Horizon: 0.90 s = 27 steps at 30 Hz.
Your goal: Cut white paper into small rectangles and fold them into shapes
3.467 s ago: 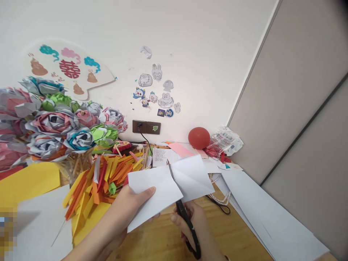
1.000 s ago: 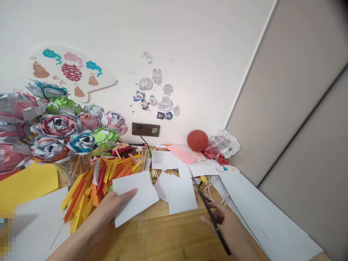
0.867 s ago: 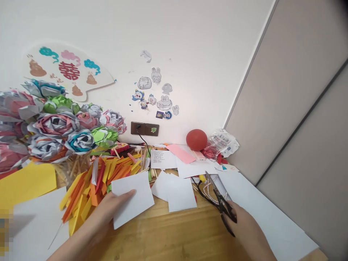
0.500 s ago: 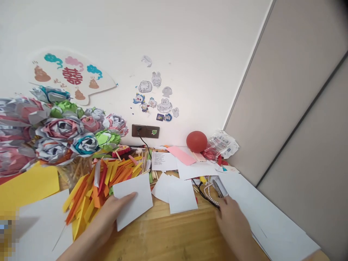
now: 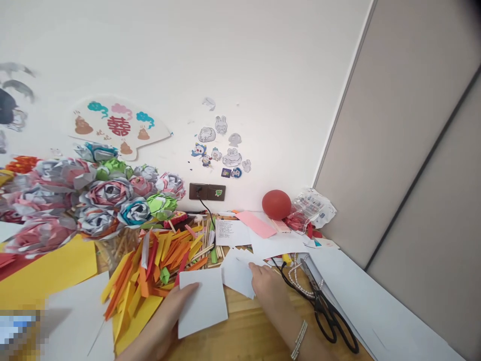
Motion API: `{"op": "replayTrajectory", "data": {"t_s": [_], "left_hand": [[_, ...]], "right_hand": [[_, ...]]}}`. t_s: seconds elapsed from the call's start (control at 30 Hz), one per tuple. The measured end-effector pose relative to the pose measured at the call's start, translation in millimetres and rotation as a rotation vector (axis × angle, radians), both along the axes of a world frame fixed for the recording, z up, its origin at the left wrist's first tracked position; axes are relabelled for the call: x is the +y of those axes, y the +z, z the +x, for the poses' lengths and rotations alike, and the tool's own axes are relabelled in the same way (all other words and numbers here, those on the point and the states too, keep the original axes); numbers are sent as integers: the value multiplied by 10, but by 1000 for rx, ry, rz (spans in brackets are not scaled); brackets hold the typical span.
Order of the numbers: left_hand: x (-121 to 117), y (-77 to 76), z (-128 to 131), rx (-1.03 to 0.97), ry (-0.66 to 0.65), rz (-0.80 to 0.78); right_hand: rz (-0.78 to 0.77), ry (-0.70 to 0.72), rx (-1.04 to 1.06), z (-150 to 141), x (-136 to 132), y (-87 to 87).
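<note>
My left hand [image 5: 176, 308] grips a small white paper square [image 5: 205, 303], its thumb on top and its other fingers hidden beneath. Just right of it, my right hand [image 5: 268, 286] has its fingers bent and closed at the right edge of white paper pieces [image 5: 237, 275] lying on the table. How far its fingertips reach under the paper is hidden. Black-handled scissors [image 5: 326, 311] rest to the right of that hand, blades pointing away, beside a string of white beads [image 5: 295, 276].
Folded yellow, orange and red paper strips [image 5: 150, 265] pile up at left, before paper flowers [image 5: 108, 193]. A red balloon [image 5: 276, 204] and pink paper [image 5: 256, 224] lie toward the wall. Large white sheets [image 5: 361, 291] cover the right side, and a black cable [image 5: 287, 281] crosses near the beads.
My right hand has left the scissors, which now lie fully visible, and moved left onto the white paper pieces. My left hand still holds the paper square. The view has shifted slightly.
</note>
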<state>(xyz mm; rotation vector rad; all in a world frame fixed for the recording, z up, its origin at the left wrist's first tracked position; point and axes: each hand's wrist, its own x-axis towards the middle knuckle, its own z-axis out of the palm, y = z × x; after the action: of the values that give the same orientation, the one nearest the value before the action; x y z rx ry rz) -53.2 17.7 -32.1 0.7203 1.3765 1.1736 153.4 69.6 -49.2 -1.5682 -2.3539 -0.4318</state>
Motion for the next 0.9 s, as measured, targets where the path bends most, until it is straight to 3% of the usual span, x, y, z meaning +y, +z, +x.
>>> {"op": "replayTrajectory", "data": {"t_s": [0.07, 0.17, 0.23, 0.3, 0.37, 0.43, 0.53, 0.67, 0.9], "left_hand": [[2, 8, 35, -59, -11, -37], [-12, 31, 85, -142, -34, -3], [-22, 39, 93, -176, -47, 41], [-16, 43, 52, -156, -52, 78], [15, 53, -35, -78, -32, 93], [62, 74, -144, 53, 37, 79], [114, 112, -260, 229, 188, 38], [117, 123, -265, 199, 200, 32], [152, 58, -225, 170, 267, 18]], "right_hand": [[58, 82, 57, -106, -72, 63], [119, 391, 68, -324, -271, 102], [104, 593, 29, -452, -388, 84], [35, 679, 99, -521, -431, 52], [-29, 571, 253, -525, -384, 27], [-53, 322, 367, -485, -273, 16], [-125, 39, 299, -424, -75, 14], [-203, 7, 70, -420, 104, -18], [-136, 39, 37, -458, 120, -156]]}}
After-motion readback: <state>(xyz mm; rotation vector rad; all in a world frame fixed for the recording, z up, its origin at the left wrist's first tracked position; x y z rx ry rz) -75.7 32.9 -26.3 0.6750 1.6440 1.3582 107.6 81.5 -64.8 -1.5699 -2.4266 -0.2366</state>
